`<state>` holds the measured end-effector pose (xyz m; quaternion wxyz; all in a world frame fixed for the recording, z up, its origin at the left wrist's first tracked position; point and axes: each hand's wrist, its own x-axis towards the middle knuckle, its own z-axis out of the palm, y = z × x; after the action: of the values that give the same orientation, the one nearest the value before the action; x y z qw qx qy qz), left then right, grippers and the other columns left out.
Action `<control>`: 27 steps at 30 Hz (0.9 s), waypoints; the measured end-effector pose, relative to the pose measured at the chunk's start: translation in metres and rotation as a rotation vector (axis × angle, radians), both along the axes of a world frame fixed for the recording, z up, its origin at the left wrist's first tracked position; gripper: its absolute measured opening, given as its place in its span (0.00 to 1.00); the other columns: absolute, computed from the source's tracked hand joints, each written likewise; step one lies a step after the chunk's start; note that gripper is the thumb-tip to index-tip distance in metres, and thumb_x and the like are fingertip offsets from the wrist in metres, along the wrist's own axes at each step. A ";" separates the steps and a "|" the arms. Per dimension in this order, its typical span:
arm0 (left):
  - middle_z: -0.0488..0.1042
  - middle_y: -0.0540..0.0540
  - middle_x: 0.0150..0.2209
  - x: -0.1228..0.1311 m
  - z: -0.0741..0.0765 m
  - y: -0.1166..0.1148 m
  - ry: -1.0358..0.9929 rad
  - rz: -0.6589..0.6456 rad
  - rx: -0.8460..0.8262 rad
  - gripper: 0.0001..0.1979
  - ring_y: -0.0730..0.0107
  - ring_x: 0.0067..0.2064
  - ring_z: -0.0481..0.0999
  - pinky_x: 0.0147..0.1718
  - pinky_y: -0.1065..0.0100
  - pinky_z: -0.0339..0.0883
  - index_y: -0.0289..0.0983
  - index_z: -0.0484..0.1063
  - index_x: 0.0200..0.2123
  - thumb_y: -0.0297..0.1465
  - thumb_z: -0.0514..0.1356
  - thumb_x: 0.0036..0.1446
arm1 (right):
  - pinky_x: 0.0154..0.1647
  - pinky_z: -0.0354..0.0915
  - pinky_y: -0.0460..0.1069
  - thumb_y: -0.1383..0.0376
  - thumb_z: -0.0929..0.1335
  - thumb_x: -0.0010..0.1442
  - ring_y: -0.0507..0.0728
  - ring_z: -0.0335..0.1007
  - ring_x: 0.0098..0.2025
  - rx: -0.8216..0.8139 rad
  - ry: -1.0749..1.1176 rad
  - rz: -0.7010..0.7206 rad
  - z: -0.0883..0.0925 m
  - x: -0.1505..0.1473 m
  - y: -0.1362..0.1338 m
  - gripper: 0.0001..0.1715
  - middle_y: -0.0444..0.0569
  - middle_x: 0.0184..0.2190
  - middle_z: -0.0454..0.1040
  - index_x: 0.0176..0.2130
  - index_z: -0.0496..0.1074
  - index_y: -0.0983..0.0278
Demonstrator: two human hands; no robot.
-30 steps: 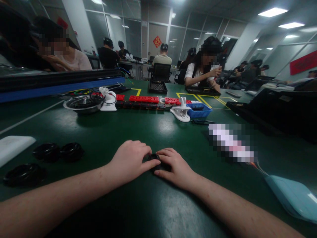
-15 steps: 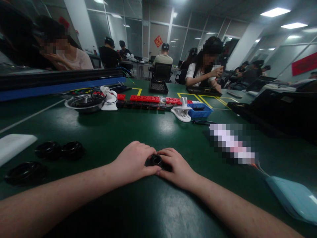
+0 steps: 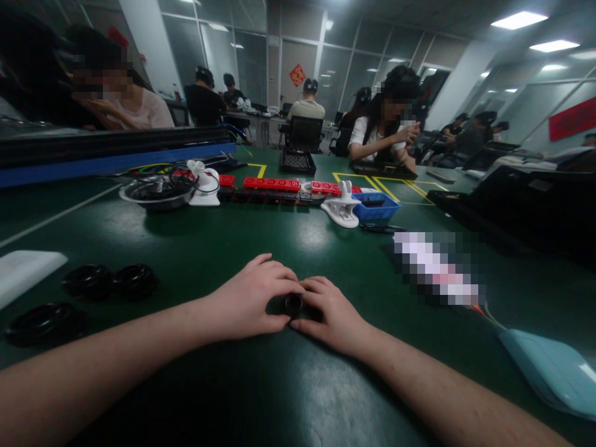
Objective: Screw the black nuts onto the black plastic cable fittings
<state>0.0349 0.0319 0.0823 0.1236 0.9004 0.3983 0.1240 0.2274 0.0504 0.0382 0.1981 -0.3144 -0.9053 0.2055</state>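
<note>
At the middle of the green table, a small black round part with an open hollow top (image 3: 293,303) stands between my two hands. Its lower body is dark and partly hidden by fingers. My left hand (image 3: 254,295) curves around its left side, thumb in front and fingers behind, with a dark gap inside the curl. From the right, my right hand (image 3: 333,316) closes thumb and fingers around it. The fingertips of both hands meet or nearly meet at the part. Off to the left lie black ring-shaped coils, one nearer (image 3: 45,324) and two farther back (image 3: 135,280).
A metal bowl (image 3: 156,194), white clip stands (image 3: 342,208), red blocks (image 3: 271,184) and a blue bin (image 3: 378,208) line the back. A white slab (image 3: 25,273) lies left; a light-blue pouch (image 3: 549,372) lies right. Other people sit beyond the table.
My left hand has loosened a little around the black part, its fingers lifting and spreading. The right hand stays about where it was.
</note>
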 end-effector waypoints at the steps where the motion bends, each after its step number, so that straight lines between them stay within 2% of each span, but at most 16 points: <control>1: 0.65 0.48 0.51 -0.003 0.003 0.000 -0.008 -0.034 -0.036 0.23 0.60 0.53 0.62 0.56 0.49 0.41 0.45 0.63 0.50 0.32 0.60 0.48 | 0.49 0.57 0.57 0.60 0.70 0.51 0.60 0.60 0.48 0.000 0.004 0.003 0.000 0.000 0.000 0.18 0.50 0.45 0.69 0.43 0.70 0.61; 3: 0.57 0.46 0.57 -0.007 0.008 0.001 -0.041 -0.020 -0.065 0.31 0.57 0.58 0.55 0.57 0.48 0.38 0.46 0.54 0.56 0.35 0.60 0.48 | 0.49 0.57 0.57 0.59 0.70 0.51 0.60 0.60 0.48 0.006 0.009 0.005 0.000 0.001 0.000 0.18 0.51 0.46 0.69 0.43 0.70 0.61; 5: 0.56 0.43 0.57 -0.008 0.010 0.001 -0.087 0.079 -0.016 0.35 0.55 0.58 0.54 0.57 0.48 0.40 0.42 0.53 0.56 0.42 0.61 0.46 | 0.49 0.57 0.56 0.59 0.70 0.52 0.60 0.60 0.48 0.012 0.007 0.003 0.000 0.001 0.000 0.19 0.51 0.45 0.69 0.43 0.70 0.63; 9: 0.66 0.44 0.45 -0.002 0.003 0.000 -0.107 0.231 0.132 0.29 0.55 0.50 0.62 0.56 0.47 0.43 0.38 0.66 0.42 0.50 0.62 0.40 | 0.48 0.58 0.56 0.59 0.69 0.52 0.60 0.60 0.47 0.013 0.001 0.004 0.001 0.001 -0.001 0.18 0.52 0.45 0.69 0.43 0.70 0.62; 11: 0.67 0.46 0.38 0.002 -0.003 0.000 -0.087 0.232 0.171 0.24 0.57 0.45 0.65 0.55 0.47 0.45 0.38 0.69 0.34 0.50 0.63 0.39 | 0.48 0.58 0.56 0.60 0.69 0.52 0.60 0.60 0.47 0.013 -0.002 -0.004 0.000 0.000 -0.001 0.18 0.51 0.45 0.69 0.43 0.70 0.62; 13: 0.68 0.48 0.35 0.004 -0.008 -0.001 -0.071 0.184 0.177 0.18 0.60 0.42 0.66 0.54 0.49 0.48 0.38 0.70 0.31 0.45 0.63 0.42 | 0.48 0.58 0.56 0.61 0.70 0.51 0.60 0.60 0.47 0.009 -0.003 -0.010 0.000 0.000 -0.001 0.18 0.51 0.45 0.69 0.43 0.70 0.62; 15: 0.70 0.48 0.37 0.005 -0.010 -0.003 -0.065 0.105 0.158 0.13 0.61 0.43 0.67 0.53 0.51 0.49 0.39 0.71 0.36 0.38 0.61 0.46 | 0.48 0.58 0.56 0.61 0.70 0.51 0.60 0.60 0.47 0.004 0.005 -0.008 0.000 -0.001 -0.001 0.18 0.50 0.44 0.69 0.43 0.70 0.62; 17: 0.68 0.45 0.46 0.004 -0.010 -0.004 -0.064 0.049 0.142 0.19 0.59 0.49 0.64 0.53 0.52 0.49 0.41 0.67 0.46 0.34 0.59 0.49 | 0.49 0.58 0.56 0.61 0.70 0.52 0.60 0.60 0.47 0.002 0.015 0.001 0.000 -0.001 -0.001 0.17 0.50 0.44 0.69 0.42 0.70 0.62; 19: 0.61 0.42 0.53 0.004 -0.009 -0.005 -0.072 0.059 0.147 0.27 0.56 0.53 0.59 0.53 0.52 0.50 0.39 0.58 0.54 0.35 0.58 0.50 | 0.49 0.57 0.56 0.61 0.69 0.52 0.60 0.60 0.47 0.004 0.016 0.008 0.000 -0.001 -0.001 0.16 0.50 0.44 0.69 0.42 0.70 0.62; 21: 0.60 0.39 0.53 0.004 -0.008 -0.006 -0.088 0.126 0.172 0.32 0.54 0.53 0.58 0.52 0.53 0.52 0.36 0.56 0.55 0.41 0.59 0.49 | 0.49 0.57 0.55 0.61 0.69 0.53 0.60 0.60 0.48 0.007 0.009 0.009 0.000 0.000 -0.001 0.17 0.51 0.45 0.69 0.43 0.69 0.63; 24: 0.66 0.40 0.44 0.004 -0.008 -0.004 -0.073 0.218 0.222 0.29 0.52 0.48 0.63 0.48 0.52 0.56 0.34 0.67 0.44 0.48 0.61 0.43 | 0.49 0.57 0.56 0.60 0.68 0.53 0.60 0.60 0.48 0.004 0.005 0.008 0.001 0.000 -0.001 0.18 0.52 0.45 0.69 0.44 0.69 0.64; 26: 0.68 0.43 0.38 0.004 -0.007 -0.003 -0.038 0.214 0.210 0.22 0.53 0.45 0.64 0.48 0.51 0.55 0.35 0.70 0.35 0.47 0.62 0.42 | 0.48 0.58 0.56 0.60 0.68 0.54 0.60 0.60 0.47 -0.001 0.004 0.007 0.002 0.000 -0.001 0.17 0.51 0.45 0.69 0.44 0.69 0.63; 27: 0.68 0.44 0.38 0.003 -0.006 -0.002 -0.025 0.179 0.185 0.18 0.55 0.45 0.65 0.49 0.50 0.54 0.36 0.71 0.34 0.43 0.62 0.45 | 0.48 0.58 0.56 0.60 0.68 0.53 0.59 0.60 0.47 -0.002 0.004 0.010 0.002 0.000 -0.001 0.17 0.51 0.45 0.69 0.44 0.69 0.62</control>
<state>0.0382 0.0296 0.0762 0.0332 0.8672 0.4623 0.1819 0.2270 0.0498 0.0400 0.1985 -0.3097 -0.9064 0.2078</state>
